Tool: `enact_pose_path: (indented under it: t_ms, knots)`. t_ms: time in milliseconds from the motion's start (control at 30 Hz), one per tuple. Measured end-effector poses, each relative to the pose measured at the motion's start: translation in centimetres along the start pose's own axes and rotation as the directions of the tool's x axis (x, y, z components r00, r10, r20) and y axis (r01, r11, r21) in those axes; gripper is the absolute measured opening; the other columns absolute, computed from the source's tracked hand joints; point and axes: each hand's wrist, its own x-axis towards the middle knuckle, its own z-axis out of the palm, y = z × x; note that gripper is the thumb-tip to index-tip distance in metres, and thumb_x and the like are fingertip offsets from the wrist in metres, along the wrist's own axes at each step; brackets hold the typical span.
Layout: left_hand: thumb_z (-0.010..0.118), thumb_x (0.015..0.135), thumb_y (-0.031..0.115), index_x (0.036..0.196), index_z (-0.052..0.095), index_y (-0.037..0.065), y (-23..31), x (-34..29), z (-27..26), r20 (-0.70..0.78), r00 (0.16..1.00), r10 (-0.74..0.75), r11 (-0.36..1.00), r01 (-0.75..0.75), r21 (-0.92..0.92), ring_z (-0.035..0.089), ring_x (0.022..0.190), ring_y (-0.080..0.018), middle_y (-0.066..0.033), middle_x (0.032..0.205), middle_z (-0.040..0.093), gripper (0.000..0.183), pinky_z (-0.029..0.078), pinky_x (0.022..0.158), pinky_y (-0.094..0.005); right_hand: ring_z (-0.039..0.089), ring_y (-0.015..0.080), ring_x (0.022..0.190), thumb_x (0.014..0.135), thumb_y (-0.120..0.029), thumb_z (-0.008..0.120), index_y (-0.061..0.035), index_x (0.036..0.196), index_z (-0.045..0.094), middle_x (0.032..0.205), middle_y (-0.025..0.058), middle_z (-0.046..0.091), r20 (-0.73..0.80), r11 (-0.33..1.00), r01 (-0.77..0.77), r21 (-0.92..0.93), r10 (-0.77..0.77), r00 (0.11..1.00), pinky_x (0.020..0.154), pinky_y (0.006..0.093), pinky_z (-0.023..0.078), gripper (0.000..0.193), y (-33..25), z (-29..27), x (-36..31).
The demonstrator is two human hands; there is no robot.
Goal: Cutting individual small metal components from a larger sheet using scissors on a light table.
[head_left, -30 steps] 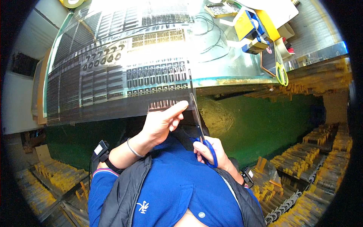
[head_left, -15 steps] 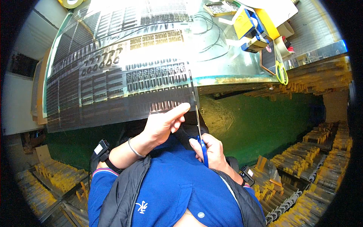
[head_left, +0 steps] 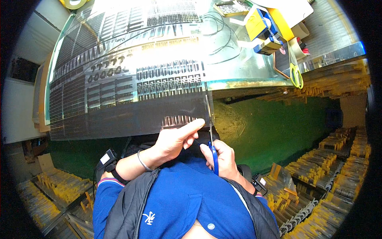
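The right grip (head_left: 223, 157) is closed on the blue handle of the scissors (head_left: 216, 159); their thin blades point up and away from the person, along the right edge of the sheet (head_left: 115, 115); the left grip (head_left: 177, 139) pinches that sheet near its close right corner, with the thumb on top, just beside the blades; a band (head_left: 143, 161) goes round the left wrist. The sheet is big, dark and shiny, with rows of small shapes; it lies on the left part of the glass bench (head_left: 225, 75), and its near edge sticks out past the bench toward the person; bright light hides some of its top part. To the right on the bench are a yellow and blue box (head_left: 258, 26), thin black lines (head_left: 223, 34) and a green handle (head_left: 296, 75); below is a green floor (head_left: 278, 127), with racks (head_left: 318, 163) at the right.
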Motion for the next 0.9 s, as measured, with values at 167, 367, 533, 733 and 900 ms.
enact_pose_path:
  t_ms: [167,367,533,733,900]
  knots:
    - [0.063,0.080,0.021,0.082,0.061,0.009,-0.3,-0.5,0.4,0.030,0.999,-0.026,0.999,0.025,0.041,0.043,0.046,-0.0042,0.0024,0.060,0.053,0.013,0.029,0.037,-0.0179,0.041,0.0174,0.047,0.076,-0.019,0.067,-0.0001,0.058,0.045,0.055,0.0097,0.041,-0.013,0.999,-0.022,0.030,0.022,1.000,0.044,0.0310,0.032,0.034,0.0,0.1,0.0]
    - [0.063,0.080,0.026,0.070,0.060,0.010,-0.8,-1.1,0.7,0.084,0.993,-0.080,0.996,0.076,0.045,0.043,0.045,-0.0034,0.0029,0.058,0.053,0.020,0.031,0.038,-0.0175,0.046,0.0219,0.053,0.078,-0.018,0.065,0.0011,0.064,0.048,0.060,0.0115,0.044,-0.019,0.995,0.075,0.072,-0.074,0.997,0.049,0.0325,0.036,0.029,0.9,0.2,0.7]
    - [0.063,0.081,0.026,0.066,0.058,0.010,-0.9,-1.2,0.7,0.097,0.991,-0.090,0.995,0.084,0.061,0.043,0.046,-0.0031,0.0030,0.058,0.052,0.022,0.031,0.039,-0.0172,0.047,0.0218,0.053,0.078,-0.018,0.064,0.0014,0.066,0.049,0.061,0.0115,0.045,-0.023,0.994,0.098,0.057,-0.097,0.995,0.049,0.0326,0.037,0.028,1.1,0.2,0.7]
    - [0.062,0.081,0.028,0.067,0.058,0.010,-0.9,-1.2,0.7,0.123,0.987,-0.102,0.994,0.097,0.051,0.042,0.047,-0.0035,0.0029,0.059,0.051,0.023,0.031,0.040,-0.0176,0.047,0.0187,0.051,0.079,-0.017,0.063,0.0013,0.066,0.050,0.061,0.0104,0.046,-0.007,0.995,0.076,0.066,-0.076,0.997,0.046,0.0313,0.037,0.026,0.5,0.2,0.6]
    - [0.062,0.081,0.030,0.068,0.058,0.009,-1.3,-1.3,0.5,0.132,0.982,-0.134,0.990,0.128,0.056,0.043,0.048,-0.0042,0.0023,0.060,0.051,0.025,0.031,0.041,-0.0181,0.047,0.0157,0.049,0.080,-0.016,0.061,0.0015,0.067,0.049,0.061,0.0097,0.046,0.007,0.995,0.069,0.075,-0.069,0.998,0.044,0.0302,0.037,0.024,0.7,0.1,0.5]
